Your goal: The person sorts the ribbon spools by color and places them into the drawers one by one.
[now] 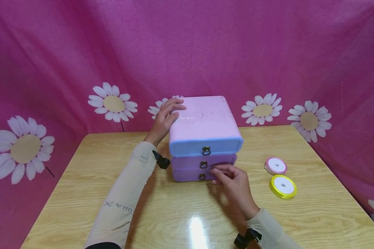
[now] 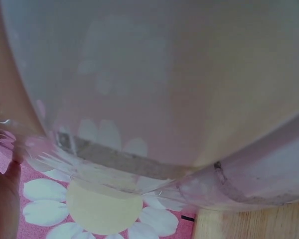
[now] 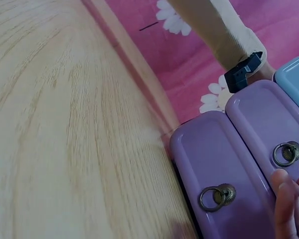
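A small drawer box with a pink top (image 1: 205,117) stands on the table, one blue drawer (image 1: 187,148) above two purple drawers (image 1: 184,174). Each drawer front carries a bronze ring pull (image 1: 206,150). My left hand (image 1: 166,117) rests on the box's upper left edge, fingers spread over the top. At the lower right of the box, my right hand (image 1: 235,181) has loosely bent fingers close to the purple fronts. In the right wrist view its fingertips (image 3: 280,179) sit just below the middle ring pull (image 3: 287,154), with nothing in them.
Two ribbon spools lie to the right of the box, one pink (image 1: 275,165) and one yellow (image 1: 283,186). A magenta cloth (image 1: 205,48) with white flowers hangs behind the wooden table (image 1: 90,173).
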{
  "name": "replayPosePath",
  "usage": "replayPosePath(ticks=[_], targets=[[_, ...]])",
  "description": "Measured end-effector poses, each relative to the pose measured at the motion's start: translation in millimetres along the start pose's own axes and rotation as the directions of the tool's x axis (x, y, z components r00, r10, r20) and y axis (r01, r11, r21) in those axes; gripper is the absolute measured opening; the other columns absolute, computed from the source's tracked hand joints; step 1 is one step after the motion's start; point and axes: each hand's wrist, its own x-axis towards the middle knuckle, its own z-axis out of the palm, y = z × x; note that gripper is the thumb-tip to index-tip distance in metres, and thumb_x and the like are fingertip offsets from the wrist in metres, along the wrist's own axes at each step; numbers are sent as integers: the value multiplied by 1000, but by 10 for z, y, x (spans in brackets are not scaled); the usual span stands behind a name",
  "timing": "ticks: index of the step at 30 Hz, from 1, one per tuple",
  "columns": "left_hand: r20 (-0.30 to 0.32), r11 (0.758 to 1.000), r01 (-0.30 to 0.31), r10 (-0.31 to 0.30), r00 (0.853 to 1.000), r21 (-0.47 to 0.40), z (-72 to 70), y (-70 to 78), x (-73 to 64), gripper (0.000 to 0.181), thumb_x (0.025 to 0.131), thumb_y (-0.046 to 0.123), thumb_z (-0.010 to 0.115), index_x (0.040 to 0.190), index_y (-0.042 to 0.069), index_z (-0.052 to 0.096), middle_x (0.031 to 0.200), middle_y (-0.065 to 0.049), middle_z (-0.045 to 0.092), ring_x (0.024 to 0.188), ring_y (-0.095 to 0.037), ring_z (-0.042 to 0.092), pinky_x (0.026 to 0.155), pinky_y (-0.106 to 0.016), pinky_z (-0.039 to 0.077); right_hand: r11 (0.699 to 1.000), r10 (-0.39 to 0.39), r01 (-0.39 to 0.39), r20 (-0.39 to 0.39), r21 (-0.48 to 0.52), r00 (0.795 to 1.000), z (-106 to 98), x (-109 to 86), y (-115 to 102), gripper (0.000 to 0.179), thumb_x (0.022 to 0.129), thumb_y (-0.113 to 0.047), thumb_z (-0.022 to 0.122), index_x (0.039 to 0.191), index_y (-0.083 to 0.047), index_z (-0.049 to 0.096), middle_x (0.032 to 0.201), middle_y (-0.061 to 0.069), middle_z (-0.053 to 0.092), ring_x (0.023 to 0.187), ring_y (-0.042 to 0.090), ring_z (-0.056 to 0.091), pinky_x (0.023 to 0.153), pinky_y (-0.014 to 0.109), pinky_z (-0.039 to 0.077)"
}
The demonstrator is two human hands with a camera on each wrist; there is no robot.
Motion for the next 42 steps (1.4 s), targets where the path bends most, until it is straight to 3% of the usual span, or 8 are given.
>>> replayPosePath(ticks=[5,11,19,27,32,38,42], targets=[[0,1000,1,-1,1000,-3,3,4,-2,27,87,4,43,108,-1,60,130,-13,44,129,-23,26,106,-41,21,998,44,-45,21,35,999,46,23,-18,28,81,-20,67,100,0,64,94,16,67,81,37,64,66,38,53],[8,1000,-3,3,1000,-21,8,-15,8,27,87,6,44,109,-1,59,131,-14,44,129,-21,26,107,-40,21,989,96,-97,18,111,995,143,25,-90,26,78,-14,68,98,4,64,93,19,66,77,40,63,66,39,53],[6,1000,1,-1,1000,-11,8,11,8,27,87,6,45,109,0,60,131,-12,44,130,-21,25,107,-40,21,992,87,-87,2,96,996,210,74,-20,22,78,-15,69,92,2,65,82,14,68,60,22,65,57,35,54],[0,1000,-11,11,1000,-5,-3,28,1,27,87,5,44,108,-2,60,130,-15,44,129,-24,25,107,-39,21,988,128,-128,14,88,992,234,94,-52,28,77,-19,70,90,5,63,77,24,65,56,20,64,55,42,52],[2,1000,-2,2,1000,-3,-7,11,-2,27,87,5,44,109,-1,60,131,-14,44,130,-23,25,107,-40,21,988,95,-97,25,116,995,259,79,-22,28,79,-17,69,92,6,62,80,24,65,56,21,64,54,45,52],[5,1000,3,-3,1000,-18,-8,-13,-5,27,88,6,44,109,-1,60,131,-13,44,130,-22,24,107,-41,20,985,11,-16,32,173,999,285,69,104,21,82,-13,65,93,4,60,83,21,67,56,19,65,48,33,51],[6,1000,-9,9,1000,-26,-7,-15,2,27,88,5,45,109,-1,60,131,-13,44,130,-23,24,107,-40,21,979,58,-52,-24,197,998,321,51,37,25,79,-12,68,92,8,58,83,25,65,53,20,63,45,30,50]])
